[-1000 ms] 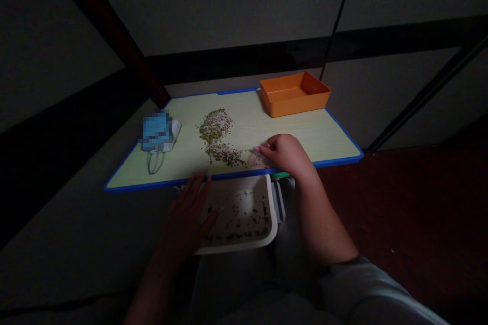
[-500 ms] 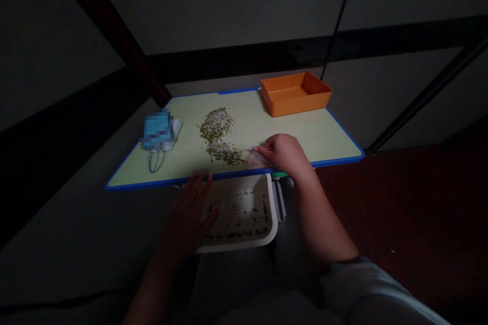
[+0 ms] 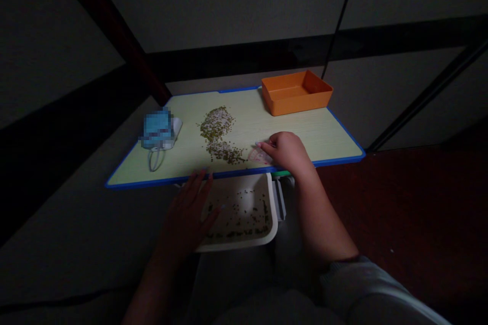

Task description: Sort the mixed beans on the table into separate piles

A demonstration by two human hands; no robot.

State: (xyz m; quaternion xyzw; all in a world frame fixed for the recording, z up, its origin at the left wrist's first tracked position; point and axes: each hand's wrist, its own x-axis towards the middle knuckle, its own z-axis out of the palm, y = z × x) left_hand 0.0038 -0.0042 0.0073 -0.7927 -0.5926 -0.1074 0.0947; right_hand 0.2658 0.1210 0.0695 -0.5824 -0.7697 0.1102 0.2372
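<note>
My right hand (image 3: 290,151) is closed on what looks like a clear protractor (image 3: 260,156) with pink markings, its edge near the tabletop. To its left lies a loose pile of small green beans mixed with pale grains (image 3: 217,124), trailing toward the table's front edge. A gap shows between the protractor and the nearest beans. My left hand (image 3: 188,208) is open, fingers spread, its fingertips at the blue front edge and its palm over the left part of a white bin (image 3: 273,231). Scattered dark green beans lie inside this bin, below the table edge.
An orange tray (image 3: 297,106) stands at the back right of the pale, blue-edged table (image 3: 244,92). On the left are a blurred blue object (image 3: 157,129) and a white item with a looped cord (image 3: 153,160). A wall rises behind the table.
My right hand has shifted slightly right and up with the protractor, drawing it away from the nearest beans. My left hand stays in nearly the same place.
</note>
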